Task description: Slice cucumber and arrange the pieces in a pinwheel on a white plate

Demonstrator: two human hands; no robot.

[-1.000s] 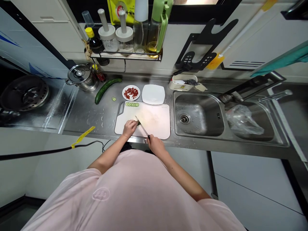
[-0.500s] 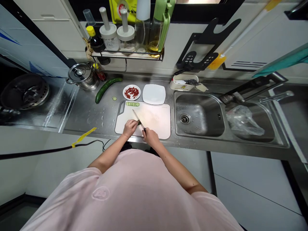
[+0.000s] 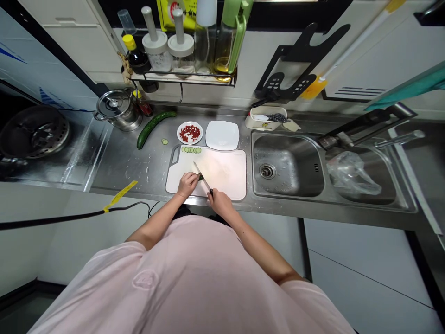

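Observation:
A kitchen knife (image 3: 204, 178) is gripped by its dark handle in my right hand (image 3: 220, 202), its blade slanting up and left over the white cutting board (image 3: 225, 178). My left hand (image 3: 188, 184) is closed on a small dark-green piece of cucumber (image 3: 200, 176), right beside the blade; most of the piece is hidden by the fingers. Several thin cucumber slices (image 3: 191, 150) lie in a row along the board's top edge. Behind the board are a plate of chopped red pieces (image 3: 189, 133) and a white square plate (image 3: 222, 135).
A whole cucumber (image 3: 155, 128) and a loose slice (image 3: 164, 141) lie on the steel counter to the left, near a lidded pot (image 3: 118, 110). To the right is a sink (image 3: 288, 167). A rack (image 3: 184, 80) with jars and bottles hangs above.
The knife and my right hand have shifted slightly down and to the right. My left hand stays on the cucumber piece in nearly the same place.

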